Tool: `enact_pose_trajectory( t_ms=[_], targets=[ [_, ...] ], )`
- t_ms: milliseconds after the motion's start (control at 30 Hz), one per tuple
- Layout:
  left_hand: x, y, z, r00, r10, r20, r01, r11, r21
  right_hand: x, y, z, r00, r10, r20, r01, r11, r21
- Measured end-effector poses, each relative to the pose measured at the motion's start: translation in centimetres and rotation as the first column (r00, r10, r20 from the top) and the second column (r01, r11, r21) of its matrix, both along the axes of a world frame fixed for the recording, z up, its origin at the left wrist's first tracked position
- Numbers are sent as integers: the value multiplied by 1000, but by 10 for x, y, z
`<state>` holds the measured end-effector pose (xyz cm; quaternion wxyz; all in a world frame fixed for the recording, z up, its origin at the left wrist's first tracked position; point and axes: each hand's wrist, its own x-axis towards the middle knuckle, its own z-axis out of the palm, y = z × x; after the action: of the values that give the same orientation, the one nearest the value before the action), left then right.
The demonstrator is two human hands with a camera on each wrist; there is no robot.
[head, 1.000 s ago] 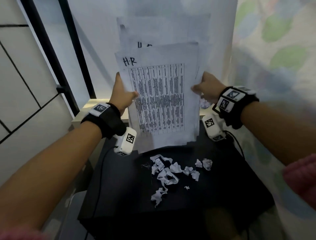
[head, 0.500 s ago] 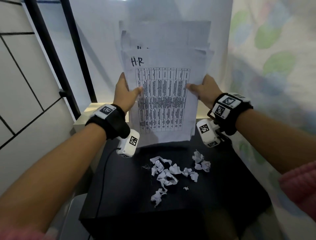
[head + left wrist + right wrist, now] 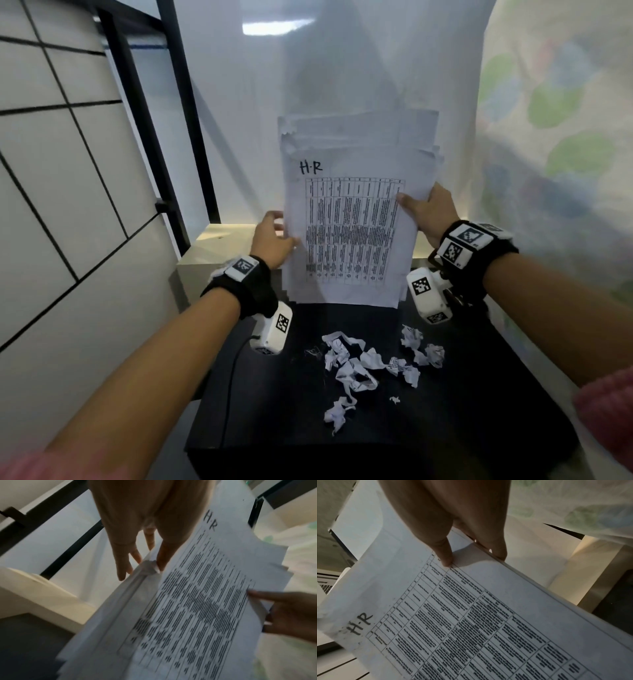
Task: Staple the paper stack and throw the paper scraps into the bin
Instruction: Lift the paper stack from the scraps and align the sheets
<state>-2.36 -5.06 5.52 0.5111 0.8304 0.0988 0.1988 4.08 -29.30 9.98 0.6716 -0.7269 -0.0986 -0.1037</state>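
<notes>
A paper stack [image 3: 349,233], its top sheet a printed table marked "H-R", stands upright with its bottom edge on the black table [image 3: 274,421]. My left hand [image 3: 274,236] lies against the stack's left edge with straight fingers. In the left wrist view the left hand [image 3: 142,568] has its thumb tip touching a bent bit of the stack [image 3: 197,615]. My right hand [image 3: 424,209] pinches the right edge, thumb on the front and fingers behind, as the right wrist view shows of the hand [image 3: 474,558] and stack [image 3: 471,615]. Several crumpled paper scraps [image 3: 359,370] lie on the table in front.
A beige ledge [image 3: 219,240] sits behind the table, with a black metal frame [image 3: 178,137] and tiled wall at left. A floral cloth [image 3: 548,137] hangs at right. A black cable [image 3: 233,377] runs down from my left wrist camera. No stapler or bin shows.
The stack has come down onto the table. My left thumb has slid off the front of the top sheet to the left edge. My right hand keeps its pinch.
</notes>
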Motion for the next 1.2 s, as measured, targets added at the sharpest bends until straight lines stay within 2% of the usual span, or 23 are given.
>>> enact_pose_trajectory(
  t_ms=[167, 300, 367, 433, 500, 567, 667, 733, 767, 833, 933, 1000, 1133, 1200],
  targets=[
    [4, 12, -41, 993, 75, -95, -69, 996, 65, 2, 0, 2, 1000, 3, 25, -3, 999, -35],
    [5, 21, -62, 987, 44, -154, -35, 998, 58, 1, -1, 3, 1000, 13, 17, -13, 1000, 1],
    [1, 23, -68, 959, 18, -282, 21, 990, 136, 0, -1, 3, 1000, 12, 14, -12, 1000, -2],
    [-8, 21, -73, 894, -5, -448, 132, 959, 251, -1, -1, 5, 1000, 7, 10, -7, 1000, -4],
    [-16, 17, -70, 852, 10, -524, 177, 935, 307, -2, 1, 6, 1000, 1, -1, -1, 1000, 1],
    [-21, 13, -57, 904, -5, -428, 123, 961, 249, -2, 1, 8, 1000, 9, -13, -9, 1000, 3],
    [-17, 6, -23, 995, -64, -75, 69, 995, 70, -3, 2, 10, 999, 39, -36, -39, 999, 11],
    [-12, 1, 4, 987, -104, 123, 109, 993, -42, -4, 4, 12, 998, 66, -25, -66, 998, 7],
    [-8, -2, 16, 978, -118, 171, 132, 988, -76, -2, 4, 10, 998, 69, -10, -69, 998, -6],
    [-3, -10, 31, 969, -130, 209, 148, 986, -71, 11, 2, 2, 997, 74, 15, -73, 997, -24],
    [5, -19, 32, 965, -146, 217, 128, 987, 95, -5, 10, 7, 996, 39, 77, -35, 998, -60],
    [6, -23, 35, 952, -149, 268, 111, 982, 152, -16, 14, 14, 994, 7, 113, 1, 997, -77],
    [0, -20, 51, 920, -97, 380, 98, 995, 15, -22, 10, 22, 985, 20, 170, -18, 1000, -12],
    [-9, -20, 53, 927, -103, 361, 120, 992, -27, -23, 6, 17, 987, 40, 156, -45, 999, 28]
  ],
)
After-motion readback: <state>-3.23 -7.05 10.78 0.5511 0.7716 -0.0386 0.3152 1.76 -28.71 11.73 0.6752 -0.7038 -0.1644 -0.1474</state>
